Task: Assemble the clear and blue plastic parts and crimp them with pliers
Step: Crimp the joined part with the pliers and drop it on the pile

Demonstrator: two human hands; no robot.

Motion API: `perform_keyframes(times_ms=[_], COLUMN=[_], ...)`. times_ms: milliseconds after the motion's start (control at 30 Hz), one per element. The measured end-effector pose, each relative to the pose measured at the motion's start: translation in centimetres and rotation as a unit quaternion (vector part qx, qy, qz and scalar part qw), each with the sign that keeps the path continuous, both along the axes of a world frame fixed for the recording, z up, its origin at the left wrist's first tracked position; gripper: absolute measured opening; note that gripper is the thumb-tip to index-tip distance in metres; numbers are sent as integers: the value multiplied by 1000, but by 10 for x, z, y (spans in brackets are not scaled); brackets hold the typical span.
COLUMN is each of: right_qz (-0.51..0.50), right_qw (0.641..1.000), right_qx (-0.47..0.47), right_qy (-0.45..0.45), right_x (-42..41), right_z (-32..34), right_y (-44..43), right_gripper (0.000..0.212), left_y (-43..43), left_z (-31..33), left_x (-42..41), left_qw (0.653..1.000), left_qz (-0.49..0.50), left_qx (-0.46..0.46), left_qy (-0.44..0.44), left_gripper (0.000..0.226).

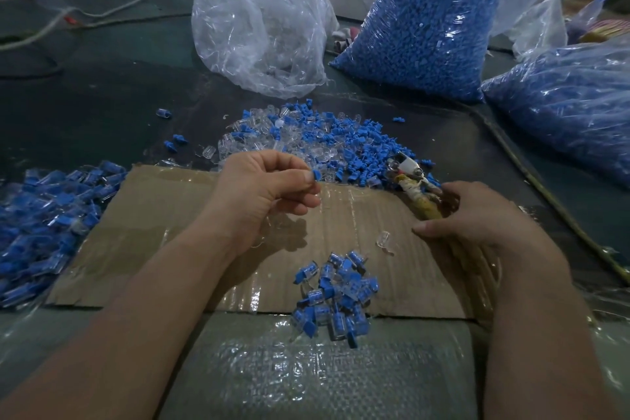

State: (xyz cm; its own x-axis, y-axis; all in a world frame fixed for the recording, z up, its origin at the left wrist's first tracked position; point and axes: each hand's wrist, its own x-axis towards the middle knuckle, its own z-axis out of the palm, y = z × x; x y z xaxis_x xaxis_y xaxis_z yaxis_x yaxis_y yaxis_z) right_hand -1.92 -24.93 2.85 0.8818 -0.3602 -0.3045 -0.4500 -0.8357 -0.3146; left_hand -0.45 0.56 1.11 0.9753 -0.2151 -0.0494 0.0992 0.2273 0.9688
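My left hand [262, 187] hovers above the cardboard sheet [163, 235] and pinches a small blue plastic part [316, 175] between thumb and fingertips. My right hand [477, 211] lies over the taped handles of the pliers [417, 186], fingers curled round them; the metal jaws point toward the loose pile of blue and clear parts [324, 140]. A single clear part [384, 238] lies on the cardboard beside my right thumb. A heap of assembled blue-and-clear pieces [335, 297] sits at the cardboard's near edge.
A large heap of assembled pieces [51, 215] lies at the left. Behind stand a nearly flat clear bag [262, 27] and two full bags of blue parts [426, 34], [572, 102]. A cord runs along the right table edge.
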Motion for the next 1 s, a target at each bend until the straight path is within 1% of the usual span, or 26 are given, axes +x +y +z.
perform_keyframes(times_ms=[67, 133, 167, 200, 267, 333, 367, 467, 533, 600, 733, 933, 1000], right_qz=[-7, -19, -23, -22, -3, 29, 41, 67, 92, 135, 209, 243, 245], right_qw=[999, 996, 994, 992, 987, 982, 975, 942, 925, 919, 920, 921, 922], right_qx=[20, 43, 44, 39, 32, 25, 18, 21, 34, 22, 12, 27, 37], right_qy=[-27, -72, -97, -121, -154, -186, -215, -330, -368, -371, -333, -305, -298], right_x=[1, 0, -1, -2, -2, -1, 0, -1, -2, -2, 0, 1, 1], right_z=[2, 4, 5, 6, 8, 7, 6, 1, -1, -4, -10, -13, -14], right_y=[2, 5, 7, 9, 14, 22, 27, 43, 53, 60, 68, 75, 75], right_gripper=[71, 43, 32, 27, 29, 34, 37, 41, 38, 36, 41, 44, 45], left_y=[0, 0, 0, 1, 1, 1, 1, 0, -2, -2, -3, -4, -4], left_z=[-1, -2, -2, -2, -3, -3, -3, -4, -5, -6, -6, -8, -9], left_x=[0, 0, 1, 1, 1, 1, 2, 3, 3, 2, 4, 5, 6], left_qw=[1000, 1000, 1000, 1000, 999, 999, 999, 998, 998, 997, 993, 988, 987], left_qz=[-2, 0, 2, 5, 11, 15, 19, 36, 42, 51, 84, 101, 105], left_qx=[0, -7, -14, -21, -31, -33, -34, -44, -46, -45, -41, -47, -49], left_qy=[-1, 0, 2, 4, 6, 3, -1, -13, -28, -45, -71, -105, -108], left_gripper=[21, 20, 20, 20, 19, 11, 7, 9, 7, 7, 8, 7, 11])
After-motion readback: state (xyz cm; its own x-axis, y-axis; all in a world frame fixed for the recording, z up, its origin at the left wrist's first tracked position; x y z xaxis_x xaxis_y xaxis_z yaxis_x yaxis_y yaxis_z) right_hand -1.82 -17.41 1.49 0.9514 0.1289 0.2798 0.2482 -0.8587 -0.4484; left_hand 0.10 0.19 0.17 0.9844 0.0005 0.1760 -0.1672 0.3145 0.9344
